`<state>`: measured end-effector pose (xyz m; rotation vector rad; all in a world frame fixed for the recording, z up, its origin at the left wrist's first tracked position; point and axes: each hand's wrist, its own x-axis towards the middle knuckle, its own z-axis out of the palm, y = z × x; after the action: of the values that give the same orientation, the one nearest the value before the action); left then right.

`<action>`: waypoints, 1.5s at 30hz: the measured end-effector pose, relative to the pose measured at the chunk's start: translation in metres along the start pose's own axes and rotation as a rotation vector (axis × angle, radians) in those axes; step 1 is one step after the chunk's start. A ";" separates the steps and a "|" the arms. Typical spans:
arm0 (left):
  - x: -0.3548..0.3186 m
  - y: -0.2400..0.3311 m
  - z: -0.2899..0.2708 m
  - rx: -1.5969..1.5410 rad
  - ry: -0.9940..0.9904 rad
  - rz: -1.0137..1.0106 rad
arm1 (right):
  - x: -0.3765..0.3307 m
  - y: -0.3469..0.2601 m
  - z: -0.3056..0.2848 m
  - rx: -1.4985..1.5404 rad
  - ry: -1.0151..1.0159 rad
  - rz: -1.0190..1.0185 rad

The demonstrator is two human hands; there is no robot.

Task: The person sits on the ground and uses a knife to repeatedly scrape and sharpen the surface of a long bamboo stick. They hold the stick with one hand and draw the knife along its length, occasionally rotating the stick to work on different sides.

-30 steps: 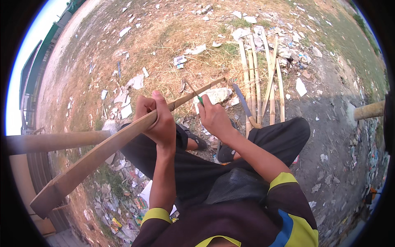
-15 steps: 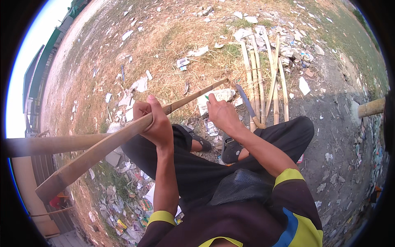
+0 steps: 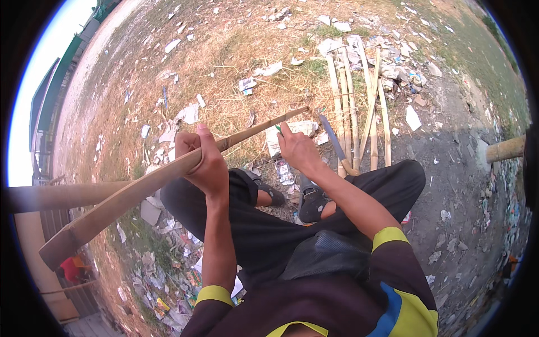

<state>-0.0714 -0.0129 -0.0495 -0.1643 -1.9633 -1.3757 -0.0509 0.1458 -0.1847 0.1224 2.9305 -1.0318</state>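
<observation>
The left hand [image 3: 199,160] stays clamped on the bamboo strip [image 3: 168,177], while the right hand [image 3: 297,150] still pinches a green marker [image 3: 279,130].

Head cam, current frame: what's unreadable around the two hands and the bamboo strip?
- Green-tipped tool in the right hand: mostly hidden by the fingers; its kind cannot be told.
- Left hand grip on the bamboo strip: the palm side is hidden behind the hand.
- Long-bladed tool on the ground: its handle end is hidden by the right forearm.
- Red object at lower left: small, fisheye-warped.
</observation>
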 end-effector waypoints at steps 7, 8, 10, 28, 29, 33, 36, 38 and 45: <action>-0.001 0.004 0.001 -0.019 -0.023 -0.097 | 0.021 0.067 0.016 -0.214 -0.059 0.102; -0.001 0.003 0.001 -0.040 -0.025 -0.074 | 0.022 0.056 0.009 -0.211 -0.035 0.096; -0.001 0.001 -0.001 -0.032 -0.019 -0.041 | 0.025 0.040 0.005 -0.207 0.009 0.060; -0.008 0.011 0.006 0.036 -0.038 -0.005 | -0.040 -0.044 -0.060 0.391 0.009 -0.049; -0.007 0.011 0.007 0.022 -0.005 -0.009 | -0.050 -0.066 -0.069 0.446 -0.015 -0.093; -0.006 0.008 0.010 -0.006 0.050 0.000 | -0.063 -0.101 -0.074 0.415 0.011 -0.161; -0.006 0.000 0.006 -0.005 0.013 0.077 | -0.062 -0.106 -0.073 0.353 0.012 -0.152; -0.003 -0.006 0.000 -0.025 -0.032 0.103 | -0.061 -0.106 -0.068 0.281 0.032 -0.180; 0.000 -0.020 -0.015 -0.064 -0.087 0.086 | -0.048 -0.034 0.002 -0.004 -0.020 0.003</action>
<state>-0.0735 -0.0344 -0.0624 -0.3394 -1.9599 -1.3970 -0.0061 0.1149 -0.1624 0.1158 2.9134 -1.0199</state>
